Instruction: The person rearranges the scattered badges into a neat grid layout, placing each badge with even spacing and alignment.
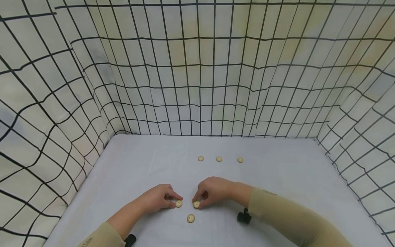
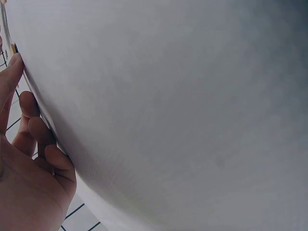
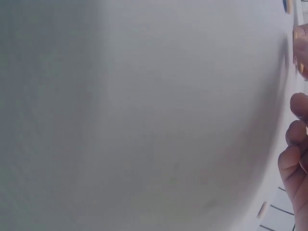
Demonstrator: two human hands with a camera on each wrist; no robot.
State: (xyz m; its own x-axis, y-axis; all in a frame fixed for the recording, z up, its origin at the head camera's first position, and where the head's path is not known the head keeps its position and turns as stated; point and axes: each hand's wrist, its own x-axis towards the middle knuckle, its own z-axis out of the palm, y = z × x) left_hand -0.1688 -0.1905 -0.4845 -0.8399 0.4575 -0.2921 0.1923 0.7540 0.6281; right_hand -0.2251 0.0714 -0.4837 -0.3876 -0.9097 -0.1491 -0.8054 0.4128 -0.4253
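Three round pale wooden buttons [image 1: 219, 159] sit rowed at the back of the white desk [image 1: 293, 171], while the left hand [image 1: 157, 199] pinches another button [image 1: 179, 203], the right hand [image 1: 213, 192] pinches a second [image 1: 196, 204], and a loose one [image 1: 191, 218] seemingly awaits placing.

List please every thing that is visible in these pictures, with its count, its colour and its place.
Far buttons: three, beige, in a row toward the back of the table.
Near buttons: three, beige, by the hands; one lies free in front.
Table: one, white cloth surface.
Backdrop: white with black grid, on three sides.
Wrist cameras: two, black, under the forearms.
Sleeves: two, tan.
Left hand: grip pinches one near button.
Right hand: grip pinches another.
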